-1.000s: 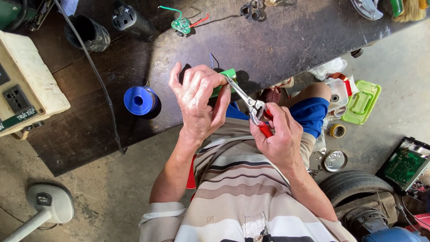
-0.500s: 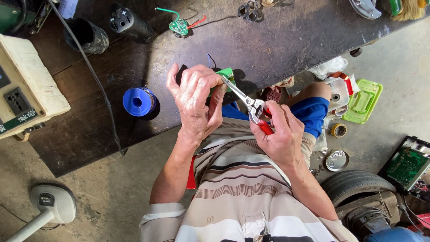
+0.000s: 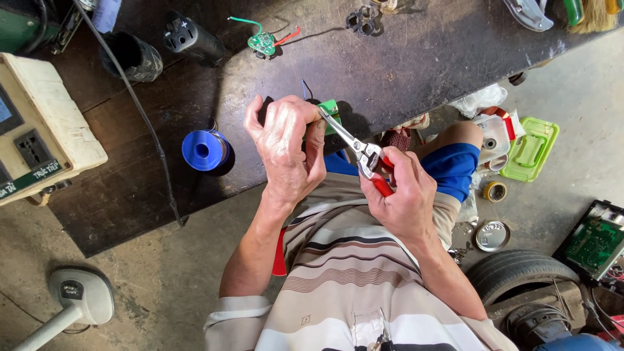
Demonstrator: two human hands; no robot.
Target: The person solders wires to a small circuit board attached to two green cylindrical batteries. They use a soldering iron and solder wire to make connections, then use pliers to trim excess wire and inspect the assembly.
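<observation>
My left hand (image 3: 286,146) is curled around a small green circuit board (image 3: 330,114) with thin wires, held just above the dark workbench (image 3: 403,58). My right hand (image 3: 404,195) grips red-handled needle-nose pliers (image 3: 356,148), whose metal tips reach up-left to the edge of the board at my left fingers. Most of the board is hidden behind my left hand.
On the bench lie a blue solder spool (image 3: 203,149), a black cylinder (image 3: 195,39), a black cup (image 3: 132,57), a small green board with wires (image 3: 262,43) and a beige socket box (image 3: 39,123). A black cable (image 3: 146,123) crosses the bench. A green tray (image 3: 530,151), tyre (image 3: 520,276) and white fan base (image 3: 81,296) sit on the floor.
My left fingers have closed tighter around the board, from spread to curled. The pliers stay at the board's edge with only slight shifting.
</observation>
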